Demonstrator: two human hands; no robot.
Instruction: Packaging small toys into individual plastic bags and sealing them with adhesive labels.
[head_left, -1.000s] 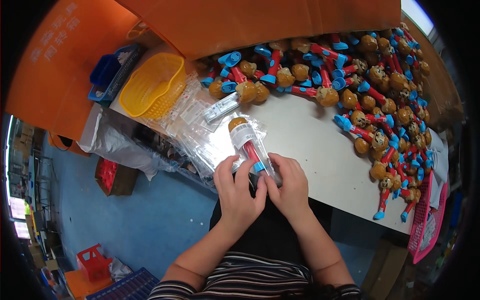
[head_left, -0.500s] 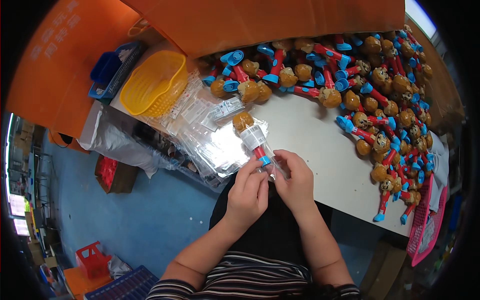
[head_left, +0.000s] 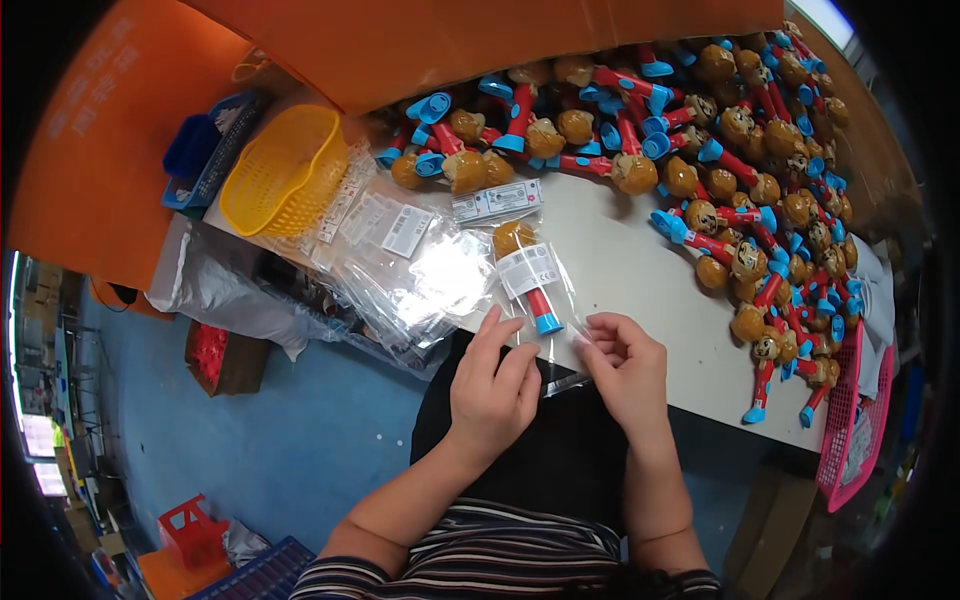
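1. Our right hand pinches the right edge of a clear bag between thumb and fingers.
2. Our left hand sits at the bag's left edge, its fingers bent; we cannot tell whether they grip the film or only rest against it.
3. Between the hands and a little beyond them, the toy figure lies inside the bag, brown head away from us, blue foot toward the grip, a white label across its middle.
4. Under the bag is the white table; the bag's near end reaches past its edge toward us.
5. Just left of the grip and beyond it, we have a spread of flat clear bags.
6. Straight beyond the bagged toy lies a pale packet.
7. Farther off, a pile of toy figures stretches from beyond the grip around to its right.
8. Far to the left beyond the grip stands a yellow basket; well to the right, a pink basket.
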